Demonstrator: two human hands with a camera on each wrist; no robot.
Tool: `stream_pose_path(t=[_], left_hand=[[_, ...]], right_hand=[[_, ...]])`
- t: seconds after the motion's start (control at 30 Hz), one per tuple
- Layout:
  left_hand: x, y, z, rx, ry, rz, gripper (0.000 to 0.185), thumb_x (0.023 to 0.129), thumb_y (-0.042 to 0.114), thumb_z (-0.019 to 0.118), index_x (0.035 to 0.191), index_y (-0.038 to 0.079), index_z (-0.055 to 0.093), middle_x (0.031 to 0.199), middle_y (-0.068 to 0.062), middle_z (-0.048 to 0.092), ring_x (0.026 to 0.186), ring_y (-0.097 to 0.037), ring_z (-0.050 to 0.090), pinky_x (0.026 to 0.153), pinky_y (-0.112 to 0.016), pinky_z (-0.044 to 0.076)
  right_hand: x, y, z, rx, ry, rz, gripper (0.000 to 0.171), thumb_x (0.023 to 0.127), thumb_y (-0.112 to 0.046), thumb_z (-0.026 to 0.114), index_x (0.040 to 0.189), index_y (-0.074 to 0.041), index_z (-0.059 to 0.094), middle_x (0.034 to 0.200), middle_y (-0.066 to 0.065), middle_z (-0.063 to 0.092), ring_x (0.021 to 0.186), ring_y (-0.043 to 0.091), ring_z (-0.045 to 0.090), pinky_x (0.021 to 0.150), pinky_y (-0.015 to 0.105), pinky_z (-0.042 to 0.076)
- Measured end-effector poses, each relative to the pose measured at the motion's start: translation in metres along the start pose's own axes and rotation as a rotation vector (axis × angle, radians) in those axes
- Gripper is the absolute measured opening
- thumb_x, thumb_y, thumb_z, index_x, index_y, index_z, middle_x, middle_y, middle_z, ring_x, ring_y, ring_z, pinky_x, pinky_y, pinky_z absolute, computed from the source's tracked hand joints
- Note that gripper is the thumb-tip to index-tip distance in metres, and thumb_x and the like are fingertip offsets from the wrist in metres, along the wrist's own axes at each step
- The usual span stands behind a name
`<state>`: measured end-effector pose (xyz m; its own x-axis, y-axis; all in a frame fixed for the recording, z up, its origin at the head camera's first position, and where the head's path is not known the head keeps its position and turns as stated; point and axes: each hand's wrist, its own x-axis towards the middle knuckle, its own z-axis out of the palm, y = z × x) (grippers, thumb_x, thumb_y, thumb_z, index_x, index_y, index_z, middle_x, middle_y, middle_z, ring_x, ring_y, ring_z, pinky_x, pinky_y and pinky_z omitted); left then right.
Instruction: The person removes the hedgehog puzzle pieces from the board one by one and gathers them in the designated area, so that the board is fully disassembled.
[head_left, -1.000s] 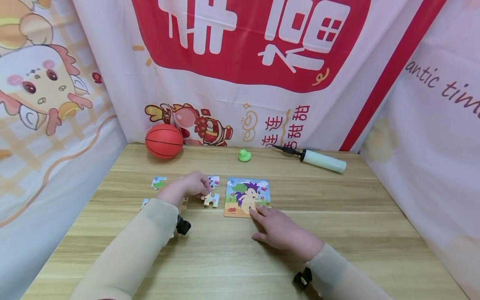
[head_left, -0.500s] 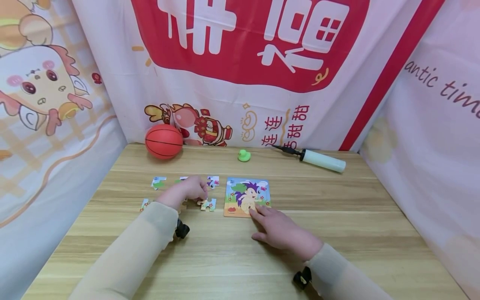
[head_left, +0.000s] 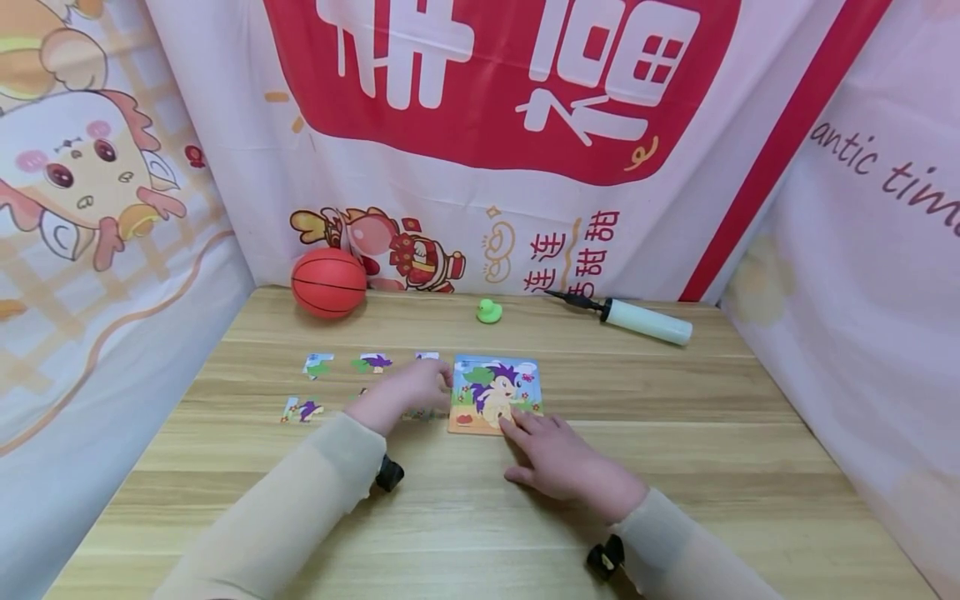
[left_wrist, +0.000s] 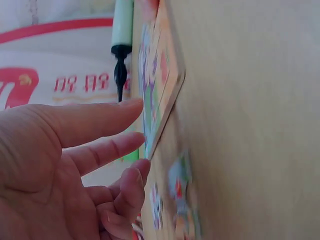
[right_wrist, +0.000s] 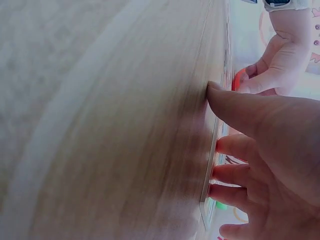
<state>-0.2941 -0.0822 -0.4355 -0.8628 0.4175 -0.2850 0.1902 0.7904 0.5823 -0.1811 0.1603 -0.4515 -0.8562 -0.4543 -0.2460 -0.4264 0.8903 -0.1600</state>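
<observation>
A square picture puzzle board [head_left: 495,392] with a purple-haired cartoon animal lies flat on the wooden table [head_left: 480,517]. My left hand [head_left: 429,385] lies at the board's left edge with straight, relaxed fingers [left_wrist: 125,107]. A loose puzzle piece [left_wrist: 177,182] lies on the table just under them, and its edge peeks out [head_left: 420,414] in the head view. My right hand [head_left: 528,432] rests flat on the table, fingertips [right_wrist: 220,95] pressing the board's near edge. Other loose pieces [head_left: 373,362] lie further left.
An orange ball [head_left: 328,282], a small green duck [head_left: 489,311] and a white hand pump [head_left: 647,322] stand along the table's back edge. More pieces lie at the left [head_left: 317,364] [head_left: 300,409]. Printed cloth hangs behind and on both sides.
My left hand has slid right from the loose pieces to the board's left edge, and the piece by its fingers came along. A purple-and-green piece is uncovered. The right hand stays put.
</observation>
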Motion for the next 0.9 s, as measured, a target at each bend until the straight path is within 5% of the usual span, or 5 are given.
stream_pose_path(t=[0.23, 0.4, 0.9], left_hand=[[-0.004, 0.018, 0.021, 0.084, -0.004, 0.053, 0.040, 0.074, 0.018, 0.085, 0.105, 0.011, 0.062, 0.100, -0.004, 0.061, 0.085, -0.022, 0.056, 0.076, -0.039, 0.048], [-0.008, 0.022, 0.023, 0.094, 0.005, 0.050, 0.033, 0.075, 0.013, 0.083, 0.098, 0.008, 0.061, 0.089, -0.003, 0.058, 0.078, -0.022, 0.055, 0.070, -0.037, 0.048], [-0.001, 0.018, 0.023, 0.061, -0.027, 0.046, 0.034, 0.076, 0.014, 0.083, 0.100, 0.010, 0.059, 0.090, -0.003, 0.058, 0.080, -0.022, 0.055, 0.071, -0.036, 0.048]], right_hand=[[-0.002, -0.001, 0.001, 0.001, -0.015, -0.025, 0.091, 0.090, -0.072, 0.046, 0.158, -0.015, 0.022, 0.162, 0.011, 0.017, 0.147, 0.033, 0.018, 0.113, 0.060, 0.013], [-0.002, -0.003, 0.003, 0.031, 0.017, -0.026, 0.092, 0.090, -0.071, 0.046, 0.159, -0.017, 0.018, 0.162, 0.013, 0.019, 0.146, 0.035, 0.020, 0.111, 0.063, 0.013], [0.010, -0.010, -0.002, 0.017, 0.023, 0.027, 0.084, 0.089, -0.071, 0.048, 0.156, -0.024, 0.029, 0.155, 0.016, 0.032, 0.142, 0.037, 0.027, 0.111, 0.062, 0.015]])
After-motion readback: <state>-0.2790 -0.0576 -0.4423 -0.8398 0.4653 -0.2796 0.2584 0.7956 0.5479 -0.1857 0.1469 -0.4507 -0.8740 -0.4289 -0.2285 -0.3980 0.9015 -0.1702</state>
